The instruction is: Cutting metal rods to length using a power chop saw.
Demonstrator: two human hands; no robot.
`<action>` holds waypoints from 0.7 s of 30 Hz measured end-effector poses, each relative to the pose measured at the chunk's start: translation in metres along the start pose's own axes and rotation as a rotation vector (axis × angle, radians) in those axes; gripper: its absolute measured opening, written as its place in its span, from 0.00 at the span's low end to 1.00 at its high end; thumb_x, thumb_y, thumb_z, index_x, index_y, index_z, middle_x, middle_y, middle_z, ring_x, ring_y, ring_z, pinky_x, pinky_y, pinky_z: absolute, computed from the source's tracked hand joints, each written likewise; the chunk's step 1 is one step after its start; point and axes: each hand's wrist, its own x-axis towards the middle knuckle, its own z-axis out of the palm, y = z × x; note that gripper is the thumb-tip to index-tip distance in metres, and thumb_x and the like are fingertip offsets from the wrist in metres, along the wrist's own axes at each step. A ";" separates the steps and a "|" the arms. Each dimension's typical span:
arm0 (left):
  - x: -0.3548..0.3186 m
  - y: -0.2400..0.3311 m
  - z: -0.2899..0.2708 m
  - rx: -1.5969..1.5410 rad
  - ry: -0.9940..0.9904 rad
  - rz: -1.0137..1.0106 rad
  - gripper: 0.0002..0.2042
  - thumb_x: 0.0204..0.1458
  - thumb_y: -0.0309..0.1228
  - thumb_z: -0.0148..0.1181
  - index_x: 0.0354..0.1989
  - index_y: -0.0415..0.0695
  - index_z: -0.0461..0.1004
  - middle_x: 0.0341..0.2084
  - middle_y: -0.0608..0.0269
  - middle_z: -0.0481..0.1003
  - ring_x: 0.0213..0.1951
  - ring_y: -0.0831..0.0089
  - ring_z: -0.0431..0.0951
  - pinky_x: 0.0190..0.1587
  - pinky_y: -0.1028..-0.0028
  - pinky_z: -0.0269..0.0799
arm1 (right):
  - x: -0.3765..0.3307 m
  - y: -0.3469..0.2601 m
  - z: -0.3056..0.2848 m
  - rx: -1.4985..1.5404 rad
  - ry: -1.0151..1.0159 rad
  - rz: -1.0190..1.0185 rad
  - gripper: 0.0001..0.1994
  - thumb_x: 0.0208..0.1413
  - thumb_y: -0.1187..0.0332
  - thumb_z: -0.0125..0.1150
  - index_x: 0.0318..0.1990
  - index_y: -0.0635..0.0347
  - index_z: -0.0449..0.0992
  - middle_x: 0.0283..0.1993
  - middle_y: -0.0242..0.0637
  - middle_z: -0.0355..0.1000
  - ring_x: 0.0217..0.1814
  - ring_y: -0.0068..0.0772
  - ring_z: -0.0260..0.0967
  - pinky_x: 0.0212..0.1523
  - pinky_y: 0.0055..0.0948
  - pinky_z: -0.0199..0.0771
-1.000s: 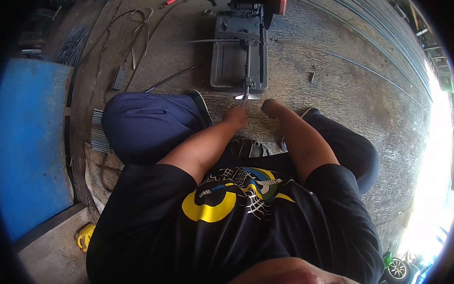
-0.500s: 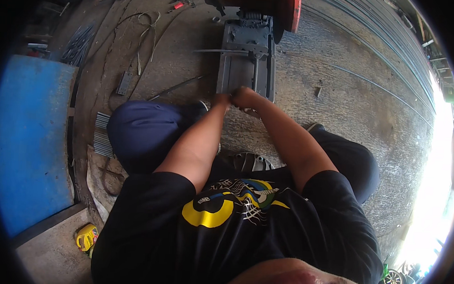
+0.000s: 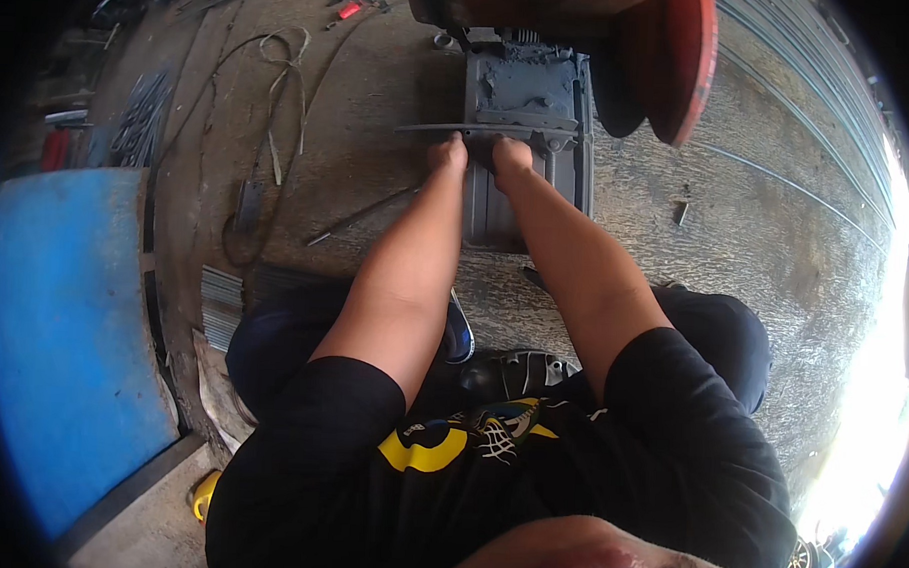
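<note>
A cut-off saw with a grey metal base (image 3: 492, 210) stands on the floor in front of me. Its red guard (image 3: 700, 67) hangs over the far right end. Across the base, against the vise plate (image 3: 525, 119), lies a thin metal rod (image 3: 420, 129) that sticks out to the left. My left hand (image 3: 449, 154) is closed at this rod, just left of the base, thumb on top. Close beside it, over the base, my right hand (image 3: 512, 158) has its fingers curled under the rod's near side; a dark patch between the hands hides what it grips.
Another rod (image 3: 362, 216) lies on the floor to the left, near a looped cord (image 3: 275, 108). A blue sheet (image 3: 67, 341) fills the left side. Cut metal pieces (image 3: 222, 301) lie by my left knee. Long bars (image 3: 801, 116) run along the far right.
Both hands have moved forward from the near end of the saw base to the rod at the vise. They are now slightly apart. The view has shifted, so the saw appears larger.
</note>
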 end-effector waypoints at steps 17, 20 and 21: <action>-0.035 0.036 -0.004 -1.335 -0.165 -0.182 0.06 0.63 0.31 0.41 0.41 0.46 0.64 0.39 0.54 0.71 0.39 0.59 0.75 0.40 0.56 0.76 | -0.021 -0.048 -0.024 1.292 0.360 0.437 0.19 0.54 0.57 0.54 0.39 0.67 0.77 0.43 0.54 0.75 0.47 0.52 0.73 0.46 0.40 0.71; -0.053 0.035 -0.003 -1.312 -0.143 -0.022 0.07 0.63 0.31 0.41 0.41 0.44 0.64 0.38 0.55 0.70 0.38 0.58 0.75 0.44 0.58 0.76 | -0.047 -0.047 -0.035 0.748 0.351 0.113 0.18 0.56 0.57 0.50 0.38 0.65 0.77 0.44 0.56 0.73 0.49 0.55 0.70 0.49 0.42 0.70; -0.061 0.039 -0.002 -1.242 -0.069 0.010 0.07 0.63 0.32 0.41 0.40 0.43 0.64 0.36 0.55 0.70 0.38 0.59 0.75 0.45 0.60 0.76 | -0.054 -0.041 -0.033 0.767 0.415 0.054 0.18 0.56 0.57 0.50 0.38 0.65 0.77 0.44 0.56 0.73 0.49 0.55 0.70 0.49 0.42 0.70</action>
